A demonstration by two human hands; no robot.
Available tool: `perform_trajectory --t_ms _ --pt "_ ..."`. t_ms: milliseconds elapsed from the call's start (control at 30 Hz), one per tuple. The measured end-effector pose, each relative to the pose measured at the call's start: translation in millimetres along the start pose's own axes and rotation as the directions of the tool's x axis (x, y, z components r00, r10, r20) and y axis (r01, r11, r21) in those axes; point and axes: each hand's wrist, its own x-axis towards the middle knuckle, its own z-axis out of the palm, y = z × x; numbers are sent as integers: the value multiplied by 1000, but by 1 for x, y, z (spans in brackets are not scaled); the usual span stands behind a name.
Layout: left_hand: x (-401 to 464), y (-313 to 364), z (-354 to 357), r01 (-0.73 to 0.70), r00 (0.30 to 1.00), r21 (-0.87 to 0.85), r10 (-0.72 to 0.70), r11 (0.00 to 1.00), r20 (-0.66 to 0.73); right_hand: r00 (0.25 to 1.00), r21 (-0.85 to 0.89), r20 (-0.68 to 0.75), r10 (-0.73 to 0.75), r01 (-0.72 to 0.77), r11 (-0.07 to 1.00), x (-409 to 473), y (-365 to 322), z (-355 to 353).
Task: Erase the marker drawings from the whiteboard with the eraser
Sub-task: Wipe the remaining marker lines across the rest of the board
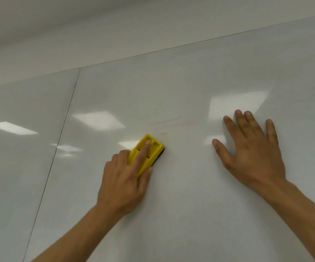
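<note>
Left hand [123,178] gripped yellow plastic felt-backed eraser [147,154] flat on glossy whiteboard [181,205] | right hand [251,148] spread flat, bracing | faint red smears [170,126] just beyond eraser | risk: light pressure could leave ghosting.

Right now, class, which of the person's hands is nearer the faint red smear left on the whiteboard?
Left. The left hand holds the yellow eraser just below the red smear; the right hand lies flat farther off to its right.
</note>
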Motion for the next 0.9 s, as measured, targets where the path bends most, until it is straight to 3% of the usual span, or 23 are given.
perform_trajectory --t_ms 67,133,233,333,400,533,600,667,700,767,833,900 --pt "5 -16 -4 2 1000 32 -2 999 6 1000 1 6 0 0 1000 0 1 -1" --pt "17 -36 -7 206 978 45 -204 977 -44 1000 4 6 -7 7 1000 0 3 -2" --pt "30 -61 -6 541 840 33 -539 840 -63 1000 10 0 -22 22 1000 0 5 -4" --pt "38 -54 -2 638 768 -52 -640 768 -25 1000 10 3 -28 28 1000 -1 5 -4" --pt "45 -39 -2 575 816 -50 -577 817 -33 999 10 1 -35 35 999 -1 5 -4" --pt "45 1 -1 107 994 -52 -108 993 -19 999 21 -46 -24 25 999 2 15 -8" --pt "42 10 2 -123 992 -50 124 991 16 998 16 -59 -4 5 1000 3 24 -10" --pt "52 2 3 -205 979 -11 205 979 1 999 6 -49 2 -1 1000 3 28 -10" --pt "61 -5 3 -175 984 13 176 984 -24 999 0 -49 -1 1 1000 2 29 -9" --pt "83 -19 4 18 997 24 -16 1000 -77 998 -4 -58 -2 2 1000 2 29 -8" --pt "107 -27 5 254 965 -14 -254 967 -68 998 -3 -62 0 0 1000 1 29 -7" --pt "121 -26 7 366 929 -62 -369 928 -40 998 -6 -69 -1 1 1000 2 30 -6"
